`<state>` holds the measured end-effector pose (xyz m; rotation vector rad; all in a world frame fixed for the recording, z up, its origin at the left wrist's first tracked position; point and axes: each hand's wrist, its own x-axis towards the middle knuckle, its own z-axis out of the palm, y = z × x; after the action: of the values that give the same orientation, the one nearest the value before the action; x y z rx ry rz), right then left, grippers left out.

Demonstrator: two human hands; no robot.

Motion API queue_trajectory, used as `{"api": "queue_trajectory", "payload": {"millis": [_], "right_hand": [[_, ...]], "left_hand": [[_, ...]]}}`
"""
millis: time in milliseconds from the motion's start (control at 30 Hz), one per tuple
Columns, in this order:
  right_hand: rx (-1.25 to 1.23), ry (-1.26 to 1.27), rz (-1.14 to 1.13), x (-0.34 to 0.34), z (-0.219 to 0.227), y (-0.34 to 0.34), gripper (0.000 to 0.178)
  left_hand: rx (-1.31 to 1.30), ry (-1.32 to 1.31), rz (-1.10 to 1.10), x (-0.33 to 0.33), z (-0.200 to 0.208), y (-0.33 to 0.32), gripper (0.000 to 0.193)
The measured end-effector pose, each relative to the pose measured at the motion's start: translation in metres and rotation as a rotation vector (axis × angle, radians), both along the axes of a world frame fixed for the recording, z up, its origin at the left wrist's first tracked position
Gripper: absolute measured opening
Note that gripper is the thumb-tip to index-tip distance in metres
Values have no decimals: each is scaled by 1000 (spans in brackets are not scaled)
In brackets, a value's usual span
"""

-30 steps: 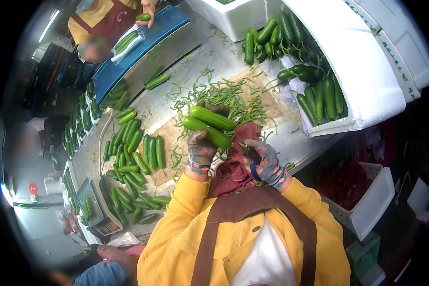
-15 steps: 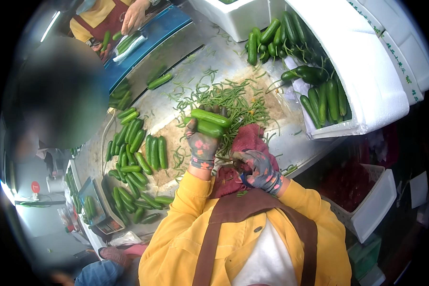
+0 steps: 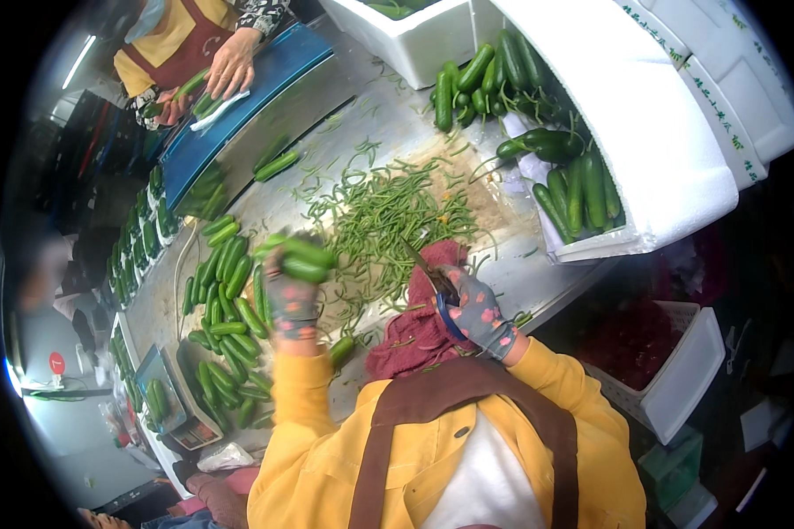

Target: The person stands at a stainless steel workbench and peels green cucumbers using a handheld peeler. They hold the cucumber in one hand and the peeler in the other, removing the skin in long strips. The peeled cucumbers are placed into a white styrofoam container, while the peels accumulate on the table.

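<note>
My left hand [image 3: 291, 309], in a dark glove with pink flowers, is closed round a few green cucumbers [image 3: 309, 260], smeared by motion. It hangs beside the right edge of a pile of cucumbers [image 3: 231, 260] on the metal table. My right hand [image 3: 480, 317], gloved alike, is closed on scissors [image 3: 447, 315] with blue handles, their dark blades pointing up and left. Below the blades lies a crumpled dark red cloth [image 3: 406, 339]. A heap of thin green stem clippings [image 3: 388, 212] spreads beyond both hands. One cucumber [image 3: 341, 352] rests by my left sleeve.
A white foam box [image 3: 679, 167] lies on its side at the right, cucumbers [image 3: 576, 198] spilling from its mouth. Another foam box [image 3: 406, 44] stands at the back. Across a blue-topped belt [image 3: 256, 97], a co-worker's hands [image 3: 231, 63] handle cucumbers. A white basket [image 3: 679, 370] sits lower right.
My left hand has moved left with the cucumbers, from over the clippings to the pile. The scissors show more plainly in my right hand. A cucumber by my left sleeve has come into view.
</note>
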<state>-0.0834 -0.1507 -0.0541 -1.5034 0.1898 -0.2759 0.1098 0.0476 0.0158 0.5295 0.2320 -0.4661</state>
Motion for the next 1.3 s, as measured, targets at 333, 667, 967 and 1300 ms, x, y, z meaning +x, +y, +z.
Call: {"api": "queue_trajectory", "payload": {"millis": [333,667,967,1300], "right_hand": [[849,87,25,-19,-21,1,45],[557,149,-286,-62,16,-16,52],[1200,-63,-44,-77,-6,-23,44],[184,392,-178,-69,16,-22,33]], "left_hand": [[-173,-206,-17,26,2,38,48],[839,-2449,-204,-63,36,-277,47],[770,-2872,0,-61,17,-355,38],[517,-2839,-350,-54,13,-346,35]]}}
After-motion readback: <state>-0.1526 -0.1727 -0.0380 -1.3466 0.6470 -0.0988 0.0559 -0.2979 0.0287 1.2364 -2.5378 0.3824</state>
